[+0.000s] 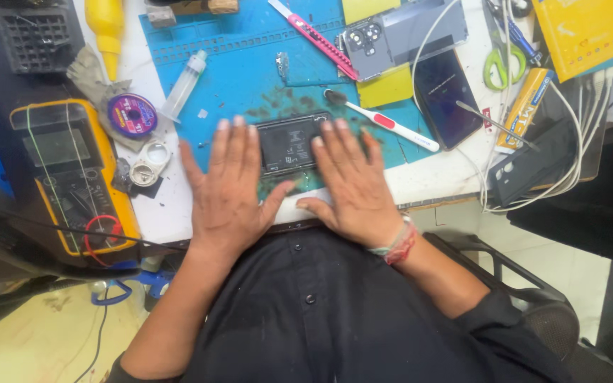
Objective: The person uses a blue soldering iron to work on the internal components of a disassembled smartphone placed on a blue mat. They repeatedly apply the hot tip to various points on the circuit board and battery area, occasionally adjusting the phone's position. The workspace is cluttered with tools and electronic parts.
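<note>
A dark opened phone (289,144), inner side up, lies at the centre of the frame on a blue repair mat (235,64). The left hand (228,195) and right hand (352,184) rest flat with fingers spread and released, their fingertips touching the phone's two ends. Just right of it lies a white toothbrush (384,122), then a second phone (447,98), screen up. At left sit a yellow multimeter (72,177) and a purple spool (131,113), perhaps solder wick.
</note>
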